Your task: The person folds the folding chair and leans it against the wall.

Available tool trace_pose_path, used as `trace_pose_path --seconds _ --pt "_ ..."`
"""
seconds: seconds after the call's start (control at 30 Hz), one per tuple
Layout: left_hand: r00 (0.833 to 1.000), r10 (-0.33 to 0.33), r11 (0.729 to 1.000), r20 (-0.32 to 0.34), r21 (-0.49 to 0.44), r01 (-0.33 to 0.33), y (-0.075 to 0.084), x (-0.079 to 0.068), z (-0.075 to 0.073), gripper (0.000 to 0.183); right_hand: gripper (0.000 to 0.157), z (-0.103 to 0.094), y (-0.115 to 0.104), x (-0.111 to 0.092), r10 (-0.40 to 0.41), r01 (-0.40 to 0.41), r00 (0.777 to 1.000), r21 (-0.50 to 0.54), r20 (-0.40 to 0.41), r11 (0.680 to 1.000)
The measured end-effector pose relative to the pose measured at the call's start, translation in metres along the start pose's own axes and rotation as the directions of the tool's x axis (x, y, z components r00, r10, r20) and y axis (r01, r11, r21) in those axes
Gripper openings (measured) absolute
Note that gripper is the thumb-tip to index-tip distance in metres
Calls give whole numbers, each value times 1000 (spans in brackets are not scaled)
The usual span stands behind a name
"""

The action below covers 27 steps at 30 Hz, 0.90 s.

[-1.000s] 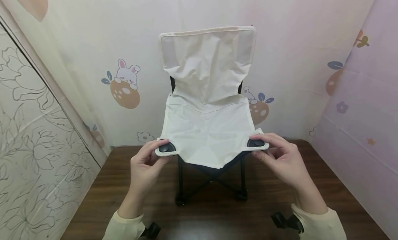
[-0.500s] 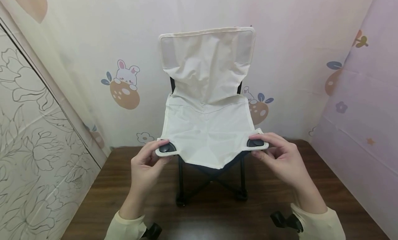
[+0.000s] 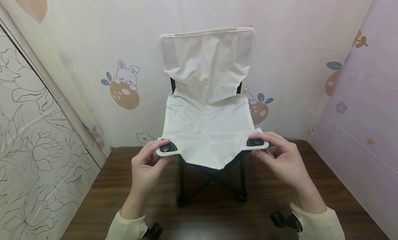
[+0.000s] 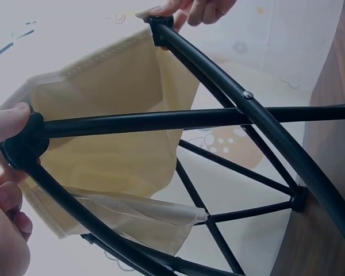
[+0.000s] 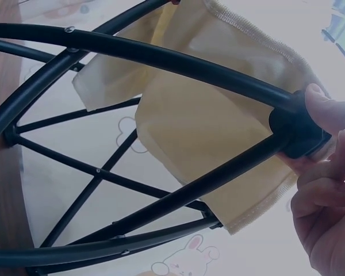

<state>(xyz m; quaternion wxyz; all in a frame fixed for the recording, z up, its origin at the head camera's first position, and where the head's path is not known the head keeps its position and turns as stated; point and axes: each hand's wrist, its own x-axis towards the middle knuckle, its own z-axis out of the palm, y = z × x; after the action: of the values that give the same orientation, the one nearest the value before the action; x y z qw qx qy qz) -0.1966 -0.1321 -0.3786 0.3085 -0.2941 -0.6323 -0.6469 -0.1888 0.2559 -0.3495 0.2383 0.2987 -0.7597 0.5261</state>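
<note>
A small folding chair (image 3: pixel 206 126) with a cream fabric seat and back stands unfolded on the wooden table, its black legs crossed below. My left hand (image 3: pixel 147 165) pinches the seat's front left corner, index finger on top of the black corner patch (image 3: pixel 168 146) and thumb beneath. At the front right corner, my right hand (image 3: pixel 281 157) holds the other black patch (image 3: pixel 255 142) the same way. From below, the left wrist view shows my thumb against a black plastic joint (image 4: pixel 27 141) of the frame. A matching joint (image 5: pixel 299 123) meets my right thumb in the right wrist view.
The dark wooden table (image 3: pixel 217 215) lies under the chair. Behind it hangs a pale curtain (image 3: pixel 295 77) printed with bunnies and fruit. A flower-patterned panel (image 3: pixel 34 139) closes the left side, and a pinkish sheet (image 3: pixel 363 112) the right.
</note>
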Motion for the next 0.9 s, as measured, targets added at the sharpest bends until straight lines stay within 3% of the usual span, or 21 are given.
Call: trace_pose_path --seconds 0.73,0.9 --pt "1000 24 999 7 -24 -24 3 3 3 43 48 1 -6 3 10 -10 1000 -19 2 1000" --pt "1000 3 1000 12 9 -3 4 3 3 42 48 1 -6 3 24 -24 1000 -27 2 999"
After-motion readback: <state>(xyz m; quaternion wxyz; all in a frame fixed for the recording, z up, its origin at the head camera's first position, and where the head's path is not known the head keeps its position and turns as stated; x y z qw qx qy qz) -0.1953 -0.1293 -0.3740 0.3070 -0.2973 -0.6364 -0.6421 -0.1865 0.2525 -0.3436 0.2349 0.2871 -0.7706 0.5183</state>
